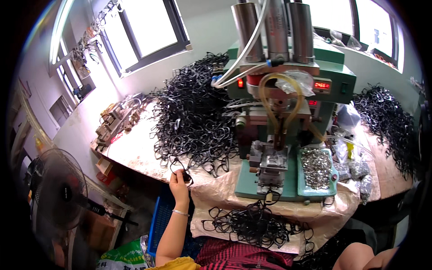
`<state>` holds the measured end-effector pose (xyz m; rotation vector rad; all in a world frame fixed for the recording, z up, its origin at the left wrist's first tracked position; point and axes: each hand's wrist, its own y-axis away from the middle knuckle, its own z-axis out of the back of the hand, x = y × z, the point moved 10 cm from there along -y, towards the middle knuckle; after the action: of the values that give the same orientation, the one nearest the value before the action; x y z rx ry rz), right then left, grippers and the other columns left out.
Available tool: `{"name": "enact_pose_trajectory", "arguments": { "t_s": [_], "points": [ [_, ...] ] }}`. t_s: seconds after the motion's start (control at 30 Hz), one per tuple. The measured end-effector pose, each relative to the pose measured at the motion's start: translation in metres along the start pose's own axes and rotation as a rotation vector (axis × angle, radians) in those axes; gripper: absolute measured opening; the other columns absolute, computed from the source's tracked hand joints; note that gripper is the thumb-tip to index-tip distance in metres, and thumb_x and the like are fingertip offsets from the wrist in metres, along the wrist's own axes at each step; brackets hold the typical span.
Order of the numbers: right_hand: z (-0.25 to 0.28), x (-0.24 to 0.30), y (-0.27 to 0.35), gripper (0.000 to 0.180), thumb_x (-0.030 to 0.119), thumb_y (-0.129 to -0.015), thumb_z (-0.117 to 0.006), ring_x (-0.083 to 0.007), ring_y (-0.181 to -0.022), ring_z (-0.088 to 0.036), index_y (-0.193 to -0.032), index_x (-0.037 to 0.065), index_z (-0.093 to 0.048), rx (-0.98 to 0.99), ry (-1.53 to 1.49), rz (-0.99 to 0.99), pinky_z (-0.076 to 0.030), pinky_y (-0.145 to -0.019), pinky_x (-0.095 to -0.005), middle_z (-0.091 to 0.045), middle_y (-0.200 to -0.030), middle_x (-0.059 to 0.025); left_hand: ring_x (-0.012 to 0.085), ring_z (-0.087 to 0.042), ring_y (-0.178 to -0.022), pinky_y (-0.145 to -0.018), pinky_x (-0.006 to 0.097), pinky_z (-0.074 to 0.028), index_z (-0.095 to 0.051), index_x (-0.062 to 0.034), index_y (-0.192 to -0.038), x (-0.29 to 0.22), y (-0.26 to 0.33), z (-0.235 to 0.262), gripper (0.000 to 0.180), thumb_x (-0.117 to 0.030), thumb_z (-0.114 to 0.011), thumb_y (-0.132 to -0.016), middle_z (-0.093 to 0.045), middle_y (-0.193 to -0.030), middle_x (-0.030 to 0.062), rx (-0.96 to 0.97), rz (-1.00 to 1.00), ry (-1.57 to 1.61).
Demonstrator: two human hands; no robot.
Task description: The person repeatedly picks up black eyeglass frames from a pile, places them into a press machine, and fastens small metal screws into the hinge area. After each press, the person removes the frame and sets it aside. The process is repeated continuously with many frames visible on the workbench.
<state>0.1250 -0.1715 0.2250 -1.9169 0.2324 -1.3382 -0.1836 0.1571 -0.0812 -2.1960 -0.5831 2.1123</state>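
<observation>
The right forearm [360,256] enters at the lower right corner; the right hand itself is out of view, so its state cannot be told. Nearest the person, a small heap of black frames [256,222] lies on the brown sheet [211,193] draped over the bench edge. To the left of this heap, the left hand [179,182] reaches up and forward, fingers pinched on one black frame [180,167] at the near foot of the big pile [193,117]. The held frame lies directly ahead of the left hand, its long axis running up and away toward the pile. The left hand is the nearer one; the right forearm lies well apart. The green press [279,112] stands right of the pile, with a tray of metal parts [317,168] beside its base. A second pile [387,121] lies at far right.
</observation>
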Motion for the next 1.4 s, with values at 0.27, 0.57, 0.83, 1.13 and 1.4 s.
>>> {"name": "enact_pose_trajectory", "arguments": {
  "t_s": [0.27,0.57,0.83,1.13,1.4],
  "points": [
    [-0.025,0.026,-0.019,0.015,0.012,-0.085,-0.068,-0.0318,-0.083,-0.063,-0.097,0.003,-0.071,0.024,1.034,0.271,-0.05,-0.077,-0.0386,-0.067,-0.088,-0.0143,0.0089,-0.063,-0.078,-0.072,0.025,-0.053,-0.069,0.0003,-0.104,-0.041,0.004,-0.036,0.028,-0.025,-0.056,-0.105,-0.068,-0.087,0.0029,0.077,-0.064,0.085],
    [-0.033,0.018,0.018,0.016,0.01,-0.08,-0.073,-0.0323,-0.087,-0.063,-0.095,0.006,-0.071,-0.065,1.746,0.449,-0.05,-0.08,-0.039,-0.067,-0.089,-0.0134,0.0193,-0.067,-0.092,-0.088,0.035,-0.05,-0.071,-0.0019,-0.096,-0.168,0.085,-0.111,0.011,-0.003,-0.06,-0.097,-0.072,-0.095,0.0094,0.392,-0.395,0.287],
    [0.157,-0.067,0.181,0.023,0.011,-0.074,-0.079,-0.0333,-0.092,-0.061,-0.095,0.004,-0.071,-0.96,1.918,-0.485,-0.048,-0.084,-0.0428,-0.067,-0.088,-0.011,0.0234,-0.055,-0.086,-0.098,0.048,-0.051,-0.078,-0.0176,-0.101,-0.216,0.18,-0.212,0.027,-0.012,-0.074,-0.075,-0.074,-0.11,-0.0017,0.928,-1.109,0.053],
    [0.216,-0.106,0.171,0.014,0.012,-0.075,-0.079,-0.0312,-0.087,-0.061,-0.086,0.006,-0.071,-0.915,1.947,-0.456,-0.05,-0.077,-0.0416,-0.067,-0.087,-0.0075,0.0235,-0.054,-0.085,-0.1,0.051,-0.05,-0.077,-0.0153,-0.097,-0.215,0.17,-0.222,0.02,-0.013,-0.076,-0.077,-0.075,-0.106,-0.001,1.019,-1.11,-0.038],
    [0.228,-0.117,0.149,0.009,0.012,-0.079,-0.075,-0.0295,-0.091,-0.061,-0.088,0.011,-0.073,-0.95,1.875,-0.446,-0.049,-0.074,-0.0427,-0.065,-0.09,-0.0068,0.0228,-0.052,-0.081,-0.099,0.049,-0.05,-0.077,-0.0138,-0.098,-0.214,0.164,-0.226,0.024,-0.012,-0.078,-0.074,-0.075,-0.105,-0.0014,1.063,-1.063,-0.01]
  ]
}}
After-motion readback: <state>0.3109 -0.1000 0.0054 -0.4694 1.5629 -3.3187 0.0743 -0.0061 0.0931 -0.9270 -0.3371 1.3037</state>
